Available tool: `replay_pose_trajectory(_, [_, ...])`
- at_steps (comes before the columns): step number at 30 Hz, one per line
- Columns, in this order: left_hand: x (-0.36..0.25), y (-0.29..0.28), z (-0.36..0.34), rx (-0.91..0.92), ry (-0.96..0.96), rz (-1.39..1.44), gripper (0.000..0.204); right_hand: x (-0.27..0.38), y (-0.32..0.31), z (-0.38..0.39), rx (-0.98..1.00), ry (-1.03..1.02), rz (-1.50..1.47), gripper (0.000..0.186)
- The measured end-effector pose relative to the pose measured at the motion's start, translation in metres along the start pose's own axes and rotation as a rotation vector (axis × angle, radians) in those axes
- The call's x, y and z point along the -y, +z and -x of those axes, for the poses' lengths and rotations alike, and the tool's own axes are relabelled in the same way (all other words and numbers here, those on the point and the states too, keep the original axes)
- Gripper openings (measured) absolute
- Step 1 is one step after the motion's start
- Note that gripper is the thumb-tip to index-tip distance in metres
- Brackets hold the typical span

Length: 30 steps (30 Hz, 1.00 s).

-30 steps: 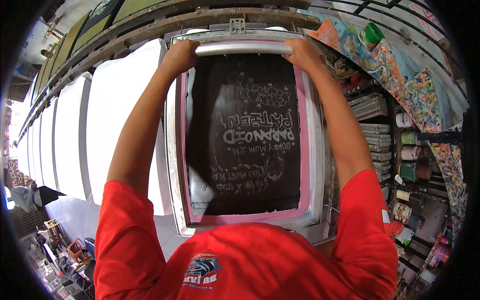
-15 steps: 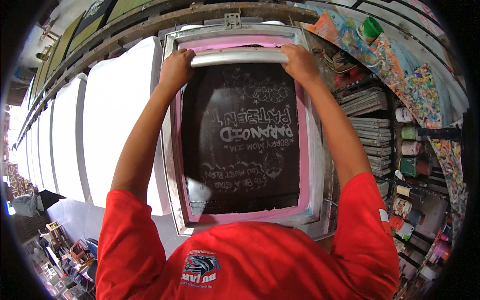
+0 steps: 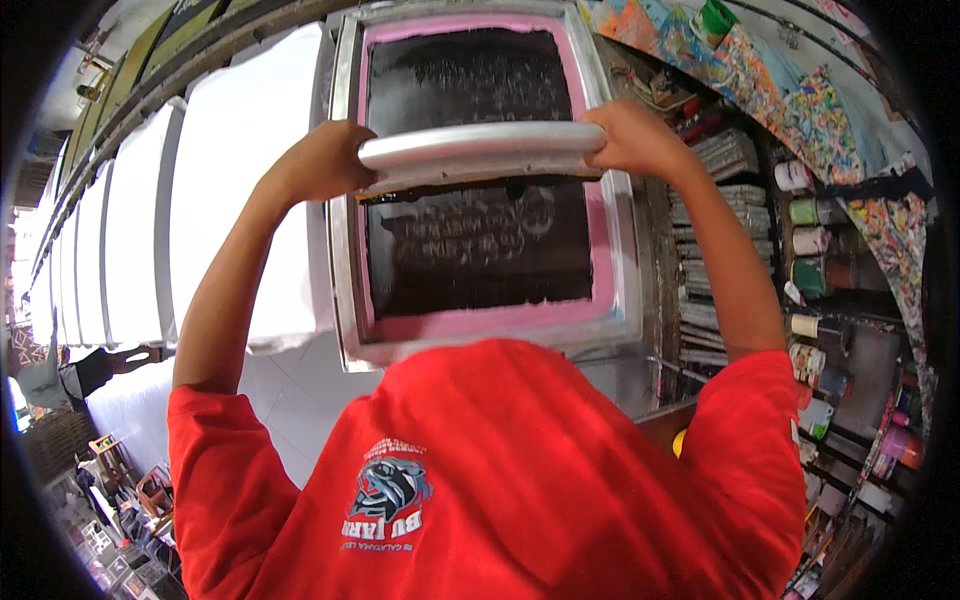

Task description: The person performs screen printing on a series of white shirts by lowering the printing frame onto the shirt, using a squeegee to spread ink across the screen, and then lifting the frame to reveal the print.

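A metal-handled squeegee [image 3: 485,146] lies across the middle of a screen printing frame [image 3: 349,290]. My left hand [image 3: 328,162] is closed round its left end, and my right hand [image 3: 638,146] grips the right end. Beneath the squeegee is a dark mesh [image 3: 470,285] with hand-drawn lettering and doodles, edged by a pink border [image 3: 601,235]. Dark ink shows along the blade's lower edge. Beyond the squeegee, the mesh has a wet sheen and its lettering looks darker. What lies under the frame is hidden.
White fabric-covered boards [image 3: 245,200] stand in a row to the left. On the right are stacked flat metal pieces [image 3: 728,225], shelves with paint tubs [image 3: 810,277] and a paint-splattered surface [image 3: 760,80]. A green cup [image 3: 713,22] sits at the far right.
Both hands have pulled the squeegee from the far end of the mesh toward me, to about its middle. The far part of the mesh now looks wet and darker. My view has shifted slightly.
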<state>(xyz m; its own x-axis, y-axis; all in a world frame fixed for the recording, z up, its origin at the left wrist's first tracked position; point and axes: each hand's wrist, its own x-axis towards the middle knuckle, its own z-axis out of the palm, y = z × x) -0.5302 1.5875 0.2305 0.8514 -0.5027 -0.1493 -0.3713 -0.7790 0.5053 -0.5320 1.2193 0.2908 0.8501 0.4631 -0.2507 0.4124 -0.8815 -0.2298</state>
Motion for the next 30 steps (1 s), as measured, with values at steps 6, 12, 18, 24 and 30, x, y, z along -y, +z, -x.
replay_pose_trajectory(6, [-0.034, 0.072, 0.096, -0.015, 0.039, 0.06, 0.019, 0.044, 0.08, 0.104, -0.051, 0.081, -0.016, 0.019])
replay_pose_trajectory(12, [-0.04, 0.1, 0.117, -0.095, 0.028, 0.0, 0.014, 0.062, 0.104, 0.128, -0.119, 0.182, 0.08, 0.018])
replay_pose_trajectory(18, [-0.039, 0.116, 0.126, -0.214, 0.008, -0.058, 0.028, 0.054, 0.119, 0.126, -0.287, 0.087, 0.128, 0.017])
replay_pose_trajectory(24, [-0.051, 0.138, 0.161, -0.404, 0.021, -0.073, 0.033, 0.072, 0.141, 0.168, -0.516, 0.005, 0.212, 0.031])
replay_pose_trajectory(30, [-0.059, 0.165, 0.197, -0.374, 0.066, -0.07, 0.032, 0.092, 0.169, 0.203, -0.419, 0.065, 0.139, 0.032])
